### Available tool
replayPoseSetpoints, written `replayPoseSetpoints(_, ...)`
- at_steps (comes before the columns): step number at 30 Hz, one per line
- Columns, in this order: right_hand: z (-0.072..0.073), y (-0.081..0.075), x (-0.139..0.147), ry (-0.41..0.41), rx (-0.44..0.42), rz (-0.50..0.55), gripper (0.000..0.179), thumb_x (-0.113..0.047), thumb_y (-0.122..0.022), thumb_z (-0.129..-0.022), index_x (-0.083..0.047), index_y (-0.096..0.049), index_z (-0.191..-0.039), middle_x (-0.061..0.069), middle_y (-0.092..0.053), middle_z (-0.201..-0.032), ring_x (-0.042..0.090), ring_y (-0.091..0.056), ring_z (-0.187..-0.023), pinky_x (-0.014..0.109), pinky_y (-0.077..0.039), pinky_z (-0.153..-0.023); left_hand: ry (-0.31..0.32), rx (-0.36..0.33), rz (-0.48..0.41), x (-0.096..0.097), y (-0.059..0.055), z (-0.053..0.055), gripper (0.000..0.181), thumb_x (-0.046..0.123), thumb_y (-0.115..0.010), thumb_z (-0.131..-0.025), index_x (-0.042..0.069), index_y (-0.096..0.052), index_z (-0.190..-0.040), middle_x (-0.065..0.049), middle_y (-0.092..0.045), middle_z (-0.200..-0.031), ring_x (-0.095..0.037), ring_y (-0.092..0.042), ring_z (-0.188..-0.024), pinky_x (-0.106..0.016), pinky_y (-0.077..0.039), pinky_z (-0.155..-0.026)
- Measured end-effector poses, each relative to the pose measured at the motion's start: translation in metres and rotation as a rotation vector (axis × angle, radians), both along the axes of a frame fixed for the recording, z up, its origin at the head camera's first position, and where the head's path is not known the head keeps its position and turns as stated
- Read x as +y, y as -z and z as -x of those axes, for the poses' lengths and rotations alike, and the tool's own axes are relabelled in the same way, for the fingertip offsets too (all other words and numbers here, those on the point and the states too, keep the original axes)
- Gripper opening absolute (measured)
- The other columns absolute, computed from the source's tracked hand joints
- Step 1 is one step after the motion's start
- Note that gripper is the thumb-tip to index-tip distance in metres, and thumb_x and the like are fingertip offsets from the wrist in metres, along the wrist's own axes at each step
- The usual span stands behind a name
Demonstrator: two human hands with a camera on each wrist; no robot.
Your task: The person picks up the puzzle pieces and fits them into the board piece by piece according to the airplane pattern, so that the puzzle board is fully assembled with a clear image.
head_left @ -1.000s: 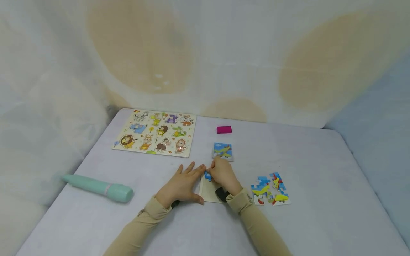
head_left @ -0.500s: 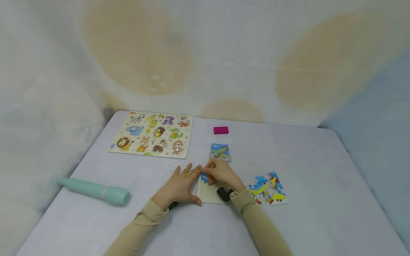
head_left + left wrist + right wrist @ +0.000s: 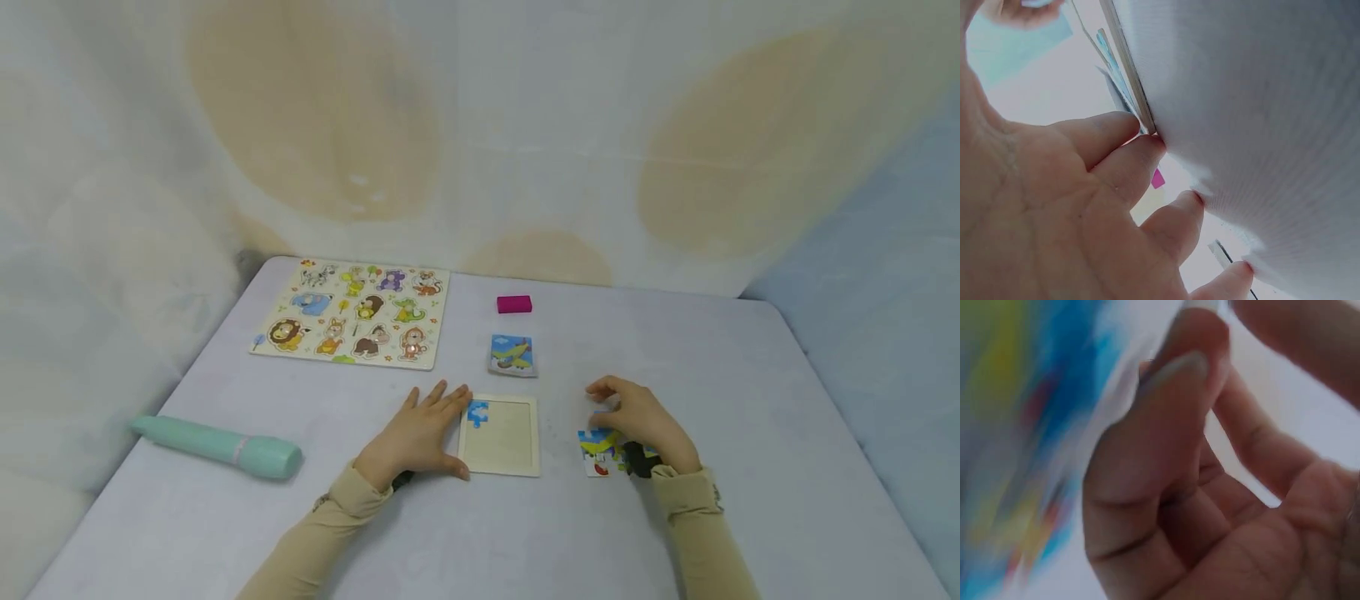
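Observation:
A square wooden puzzle tray point(image 3: 498, 442) lies in the middle of the table, with one blue jigsaw piece point(image 3: 477, 412) in its upper left corner. My left hand point(image 3: 415, 440) is spread flat on the table to the left of it; in the left wrist view its fingertips point(image 3: 1130, 123) touch the tray's edge point(image 3: 1132, 81). Over the loose jigsaw pieces point(image 3: 597, 458) on the right is my right hand point(image 3: 647, 423), thumb and forefinger apart, with nothing seen between them. It partly covers the pieces, which are blurred in the right wrist view.
Behind the tray lies a small airplane picture tile point(image 3: 513, 355), and farther back a magenta block point(image 3: 513, 304). An animal peg puzzle board point(image 3: 356, 312) is at the back left. A mint-green toy microphone point(image 3: 217, 446) lies at the left.
My right hand has left the tray's upper left corner and moved right to the loose pieces. The blue piece stays in that corner. My left hand has kept its place beside the tray.

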State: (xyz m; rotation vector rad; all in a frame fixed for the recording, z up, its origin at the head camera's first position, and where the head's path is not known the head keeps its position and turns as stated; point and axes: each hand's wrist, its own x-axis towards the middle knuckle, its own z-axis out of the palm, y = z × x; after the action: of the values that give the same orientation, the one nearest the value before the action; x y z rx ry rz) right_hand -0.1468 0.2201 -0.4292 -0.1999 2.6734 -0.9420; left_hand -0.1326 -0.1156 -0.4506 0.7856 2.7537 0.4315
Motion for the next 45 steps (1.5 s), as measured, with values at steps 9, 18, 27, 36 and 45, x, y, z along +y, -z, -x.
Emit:
replayPoseSetpoints(9,-0.012,0.0,0.018,-0.044,0.026,-0.065,0.029,-0.002,-0.074,-0.079,0.001,-0.059,-0.103,0.016,-0.061,-0.102,0.028,-0.056,-0.093,0.044,-0.05,-0.08,-0.01,-0.009,0.027,-0.001,-0.001,0.001,0.113,0.059,-0.082,-0.064,0.012,-0.031,-0.153,-0.004,-0.029,-0.16,-0.034,-0.019,-0.149,-0.064,-0.014,-0.117)
replayPoseSetpoints(18,-0.004,0.002,0.01,0.004,0.073,0.004,0.008,-0.008,-0.061,-0.093,-0.002,-0.06,-0.098,0.01,-0.065,-0.088,0.016,-0.061,-0.072,0.028,-0.05,-0.063,-0.001,-0.016,0.022,0.0,-0.001,0.001,0.112,0.058,-0.082,-0.064,0.012,-0.031,-0.153,-0.004,-0.029,-0.16,-0.034,-0.019,-0.15,-0.065,-0.013,-0.116)
replayPoseSetpoints(27,0.016,0.004,-0.068,-0.082,-0.103,0.288,0.011,-0.007,-0.065,-0.091,0.001,-0.061,-0.096,0.009,-0.064,-0.08,0.012,-0.063,-0.064,0.027,-0.057,-0.061,-0.003,-0.015,0.021,-0.002,0.0,0.001,0.111,0.059,-0.082,-0.064,0.012,-0.032,-0.152,-0.005,-0.03,-0.16,-0.035,-0.019,-0.149,-0.065,-0.014,-0.116)
replayPoseSetpoints(36,0.024,0.005,-0.117,-0.089,-0.037,0.133,0.008,-0.007,-0.068,-0.088,-0.002,-0.062,-0.088,0.005,-0.062,-0.072,0.011,-0.058,-0.057,0.02,-0.048,-0.053,0.012,-0.007,0.023,-0.003,0.0,0.003,0.11,0.061,-0.079,-0.066,0.012,-0.031,-0.152,-0.005,-0.029,-0.16,-0.036,-0.02,-0.149,-0.066,-0.015,-0.116)
replayPoseSetpoints(45,0.016,0.009,-0.131,-0.07,0.071,-0.064,0.014,-0.01,-0.071,-0.087,-0.005,-0.059,-0.08,0.004,-0.056,-0.07,0.014,-0.05,-0.061,0.021,-0.039,-0.052,-0.002,-0.009,0.019,0.0,-0.002,0.001,0.11,0.058,-0.081,-0.066,0.012,-0.032,-0.152,-0.004,-0.03,-0.159,-0.035,-0.02,-0.149,-0.065,-0.015,-0.116)
